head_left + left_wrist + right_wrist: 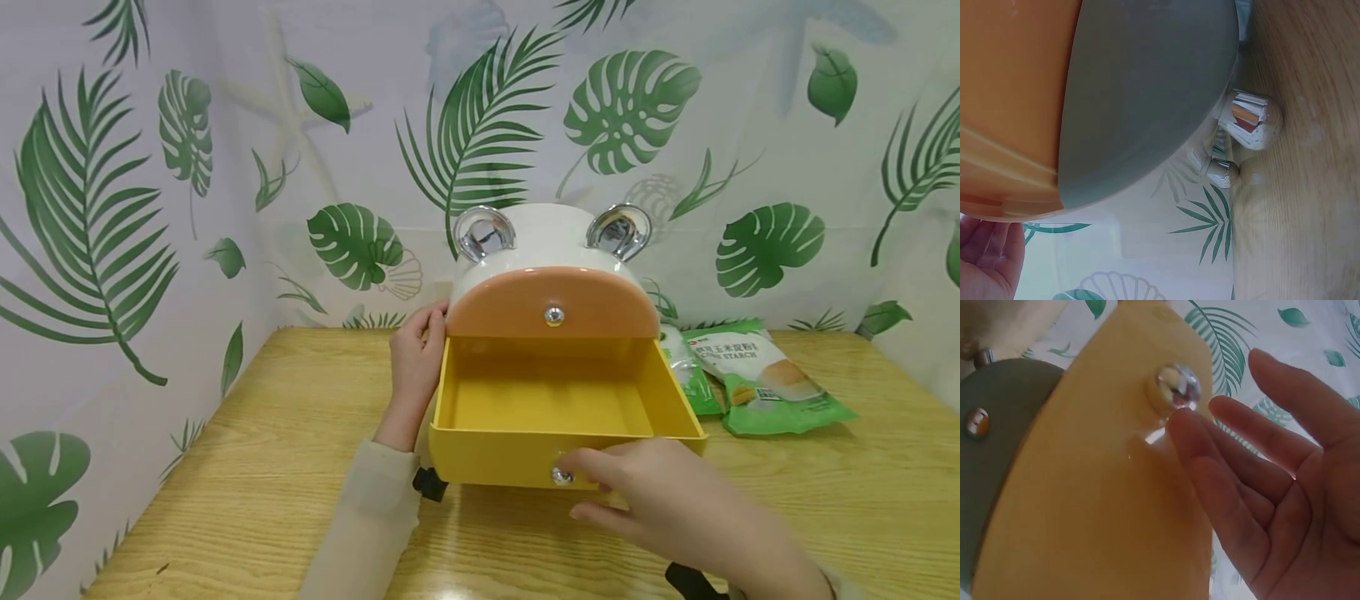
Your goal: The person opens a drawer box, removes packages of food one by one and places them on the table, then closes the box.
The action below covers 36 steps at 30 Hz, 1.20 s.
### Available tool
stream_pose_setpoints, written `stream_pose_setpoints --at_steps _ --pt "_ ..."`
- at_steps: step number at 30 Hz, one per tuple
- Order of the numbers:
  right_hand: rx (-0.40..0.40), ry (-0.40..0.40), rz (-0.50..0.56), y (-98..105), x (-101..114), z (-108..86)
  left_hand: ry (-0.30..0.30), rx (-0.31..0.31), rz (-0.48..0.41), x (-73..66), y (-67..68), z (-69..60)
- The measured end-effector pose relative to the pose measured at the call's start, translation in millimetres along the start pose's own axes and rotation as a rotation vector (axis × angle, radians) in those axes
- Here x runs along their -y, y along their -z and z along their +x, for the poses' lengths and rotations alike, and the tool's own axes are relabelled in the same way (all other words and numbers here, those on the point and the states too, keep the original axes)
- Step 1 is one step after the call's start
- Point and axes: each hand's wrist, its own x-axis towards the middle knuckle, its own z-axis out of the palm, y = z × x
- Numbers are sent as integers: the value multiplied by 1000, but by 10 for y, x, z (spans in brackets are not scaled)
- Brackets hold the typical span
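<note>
In the head view, a white cabinet with two shiny silver ears stands on the wood-grain table, its yellow drawer pulled out towards the person below an orange panel with its own small knob. The left hand rests against the cabinet's left side, fingers extended and not clenched. The right hand is at the front of the drawer, its index finger by the silver drawer knob and its thumb held apart — nothing is grasped. To the right of the cabinet, a green and white bag (its print reads corn starch) lies beside another green and white bag, which is partly hidden by the drawer. In the left wrist view, the left hand's relaxed fingers touch the lower edge of an orange-yellow surface; next to it are a grey-green panel and silver feet on the table. In the right wrist view, the right hand is loose and released — one fingertip is right at the drawer knob, whether touching I cannot tell, the thumb and other fingers spread clear of it.
</note>
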Motion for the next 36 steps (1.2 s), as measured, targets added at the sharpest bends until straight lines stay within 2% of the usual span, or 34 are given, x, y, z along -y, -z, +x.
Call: stream_pose_setpoints --at_steps 2,8,16,20,30,36 --pt "44 -5 6 -30 -3 35 0 2 -4 -3 3 -1" --pt "103 -8 -20 -86 -15 100 8 6 0 -8 7 4" --pt "104 -30 -13 -107 -22 141 23 12 -2 -11 11 1" --pt "40 -12 -51 -128 -17 153 37 19 -12 -11 9 0" --pt "-178 53 -151 -209 -93 196 46 24 -6 -8 5 2" --pt "-256 64 -185 -260 -161 246 47 20 -4 -6 5 6"
